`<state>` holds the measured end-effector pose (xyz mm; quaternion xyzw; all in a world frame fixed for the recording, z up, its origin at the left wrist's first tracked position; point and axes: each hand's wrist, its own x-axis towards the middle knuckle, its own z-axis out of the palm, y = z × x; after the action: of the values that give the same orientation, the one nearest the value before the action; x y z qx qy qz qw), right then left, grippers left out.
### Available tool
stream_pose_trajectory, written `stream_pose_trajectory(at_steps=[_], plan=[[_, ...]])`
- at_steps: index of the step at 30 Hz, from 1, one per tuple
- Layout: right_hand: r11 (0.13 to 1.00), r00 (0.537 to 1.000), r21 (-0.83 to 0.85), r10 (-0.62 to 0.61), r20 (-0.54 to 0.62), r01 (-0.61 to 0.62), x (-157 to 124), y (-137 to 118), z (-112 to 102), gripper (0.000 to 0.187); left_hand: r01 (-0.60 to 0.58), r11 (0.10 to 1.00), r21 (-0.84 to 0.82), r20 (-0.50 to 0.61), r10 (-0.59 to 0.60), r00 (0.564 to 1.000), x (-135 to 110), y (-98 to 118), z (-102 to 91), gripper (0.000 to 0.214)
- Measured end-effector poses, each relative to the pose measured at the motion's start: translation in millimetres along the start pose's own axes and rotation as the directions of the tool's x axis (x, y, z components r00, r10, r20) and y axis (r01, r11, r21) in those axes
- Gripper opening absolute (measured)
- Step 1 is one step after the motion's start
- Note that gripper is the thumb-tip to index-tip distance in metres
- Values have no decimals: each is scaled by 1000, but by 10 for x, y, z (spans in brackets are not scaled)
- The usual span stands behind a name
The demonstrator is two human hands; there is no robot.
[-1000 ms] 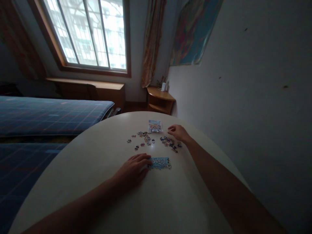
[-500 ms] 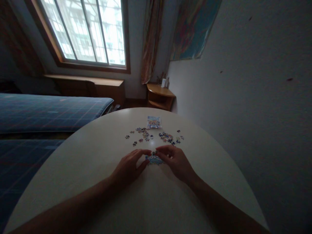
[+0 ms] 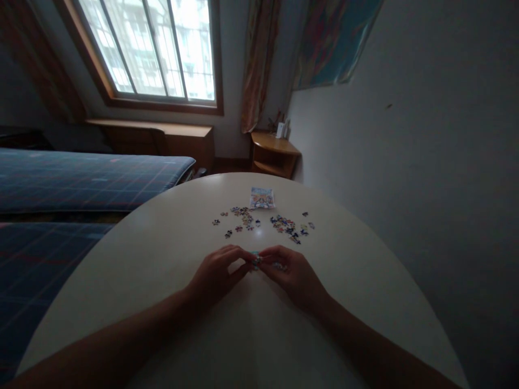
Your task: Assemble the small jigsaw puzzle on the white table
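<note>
My left hand (image 3: 217,273) and my right hand (image 3: 292,273) meet fingertip to fingertip at the middle of a round white table (image 3: 251,335). Both pinch at the joined blue puzzle strip (image 3: 256,260), which shows only as a small patch between the fingers. Whether the right fingers also hold a single piece I cannot make out. Loose puzzle pieces (image 3: 290,225) lie scattered just beyond my hands, with another cluster (image 3: 240,219) to their left. A small picture card (image 3: 261,198) lies behind them.
A bed with a blue checked cover (image 3: 81,175) runs along the left. A wooden corner shelf (image 3: 274,154) and a wooden desk (image 3: 162,138) stand under the window. The grey wall (image 3: 425,151) is close on the right.
My right hand came back from the loose pieces to the joined strip and met my left hand there. The left fingers curled from flat into a pinch. The view shifted slightly.
</note>
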<state>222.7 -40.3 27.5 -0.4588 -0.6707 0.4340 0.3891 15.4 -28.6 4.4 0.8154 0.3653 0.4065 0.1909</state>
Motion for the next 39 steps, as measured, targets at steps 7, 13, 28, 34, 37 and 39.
stream_pose_trajectory(at_steps=[7, 13, 28, 34, 37, 39], plan=[[904, 979, -381, -204, 17, 195, 16, 62, -44, 11, 145, 989, -10, 84, -143, 986, 22, 71, -33, 10], [798, 953, -533, -296, 59, 280, 20, 111, -49, 14, 49, 987, 154, 146, -72, 987, 24, 37, -48, 14], [771, 965, -583, -234, 116, 257, 10, 152, 4, 18, 58, 915, 399, 201, -149, 968, -20, 188, -30, 15], [763, 962, -588, -242, 123, 267, -1, 137, -9, 13, 77, 922, 379, 166, -149, 975, -50, 174, -23, 20], [761, 962, -591, -243, 125, 269, -1, 139, -8, 10, 84, 931, 356, 162, -150, 975, -57, 164, -19, 22], [756, 962, -597, -240, 127, 268, 0, 143, -7, 10, 84, 935, 344, 176, -152, 973, -56, 155, -22, 21]])
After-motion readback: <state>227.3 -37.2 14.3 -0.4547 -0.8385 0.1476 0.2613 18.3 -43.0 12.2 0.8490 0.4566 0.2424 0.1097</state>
